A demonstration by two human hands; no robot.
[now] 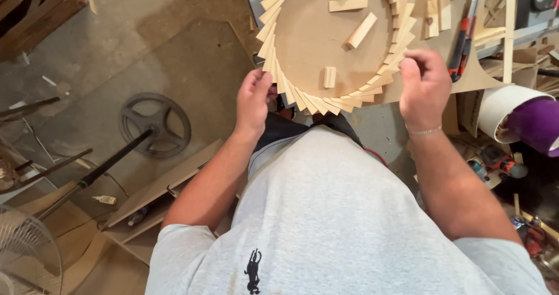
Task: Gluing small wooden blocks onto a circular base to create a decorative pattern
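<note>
Head view. Ring of overlapping wood slats [326, 100] lies around a round board [326, 39] at the worktop's near edge, within reach of both hands. Left hand [254, 100] pinches a slat at the ring's left rim, grip closed on it. Right hand [424, 85] has its fingers curled at the right rim; what they hold, cannot tell. Slats pale, fanned like saw teeth. Loose blocks [361, 30] rest on the board.

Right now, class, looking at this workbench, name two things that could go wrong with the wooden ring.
1. Both hands, left hand and right hand, press the ring of overlapping wood slats at the bench edge; a nudge might shift the slats out of pattern.
2. Loose wood blocks lie on the round board and could slide into the ring.
</note>
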